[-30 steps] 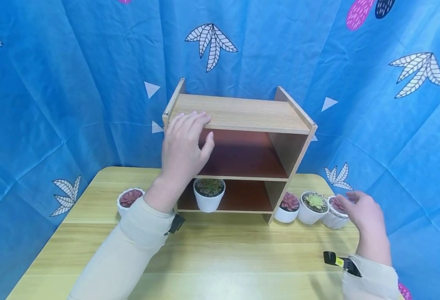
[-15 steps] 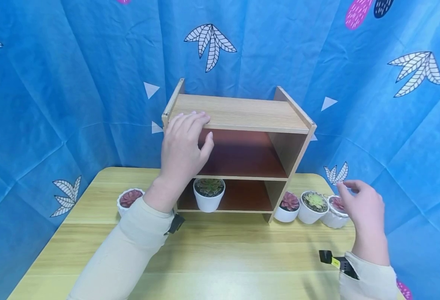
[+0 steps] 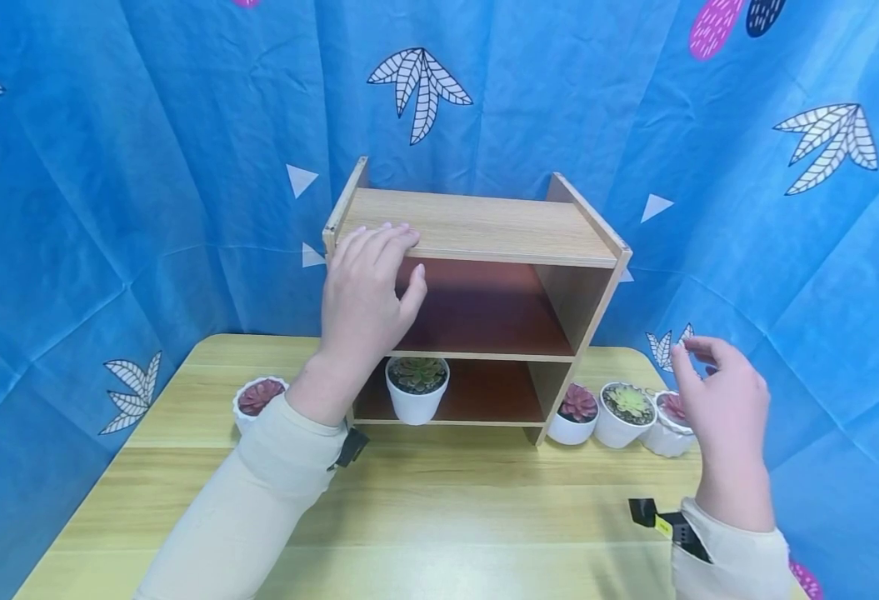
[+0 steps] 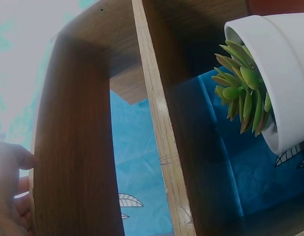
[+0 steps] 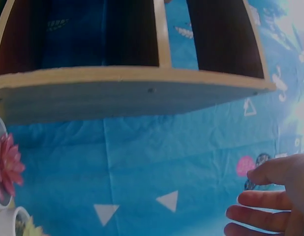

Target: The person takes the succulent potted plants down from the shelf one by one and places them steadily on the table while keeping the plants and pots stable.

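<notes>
My left hand (image 3: 364, 292) rests with fairly straight fingers over the front left edge of a wooden shelf unit's top board (image 3: 484, 227). In the left wrist view its fingertips (image 4: 25, 160) meet the board's edge. Below it, a white pot with a green succulent (image 3: 417, 402) stands at the front of the lowest shelf. My right hand (image 3: 727, 400) is in the air at the right, fingers loosely bent and holding nothing, also seen in the right wrist view as a hand (image 5: 277, 196) with spread fingers. It is nearest to a ribbed white pot with a pink succulent (image 3: 670, 429).
Right of the shelf unit stand a pot with a dark pink succulent (image 3: 574, 421) and one with a light green succulent (image 3: 623, 421). Another potted red succulent (image 3: 259, 398) is at the left, partly behind my sleeve. A blue curtain (image 3: 207, 125) surrounds the wooden table (image 3: 439, 508).
My right hand has risen and moved slightly left, away from the ribbed pot. The left hand, shelf unit and pots stay where they were.
</notes>
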Available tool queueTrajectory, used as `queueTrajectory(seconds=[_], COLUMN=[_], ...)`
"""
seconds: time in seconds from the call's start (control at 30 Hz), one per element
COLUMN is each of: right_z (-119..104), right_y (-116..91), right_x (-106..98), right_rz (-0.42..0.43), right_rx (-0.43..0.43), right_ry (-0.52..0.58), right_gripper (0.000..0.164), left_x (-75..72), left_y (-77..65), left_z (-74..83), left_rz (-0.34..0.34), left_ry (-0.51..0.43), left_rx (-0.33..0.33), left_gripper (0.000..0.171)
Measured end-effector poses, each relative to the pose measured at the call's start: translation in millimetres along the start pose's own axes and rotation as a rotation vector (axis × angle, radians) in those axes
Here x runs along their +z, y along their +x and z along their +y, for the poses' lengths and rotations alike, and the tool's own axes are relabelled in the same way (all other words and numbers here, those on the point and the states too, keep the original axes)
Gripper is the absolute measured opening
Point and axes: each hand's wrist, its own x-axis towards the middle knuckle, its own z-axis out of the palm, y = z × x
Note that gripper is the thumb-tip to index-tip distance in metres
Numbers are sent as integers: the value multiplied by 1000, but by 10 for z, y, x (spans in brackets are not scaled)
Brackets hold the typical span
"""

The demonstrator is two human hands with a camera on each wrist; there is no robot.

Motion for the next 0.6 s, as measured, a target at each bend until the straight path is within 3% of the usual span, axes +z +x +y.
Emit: queueTrajectory(seconds=[0.6], right_z=[-439], right_y=[-75], right_x=[31], right_rz=[160], right_rx=[-186], right_ry=[97], right_gripper=[36], left_x=[-10], left_y=[1], left_z=[0], left_rz=[-3], left_ry=[2], left_rx=[-4], left_gripper=[37])
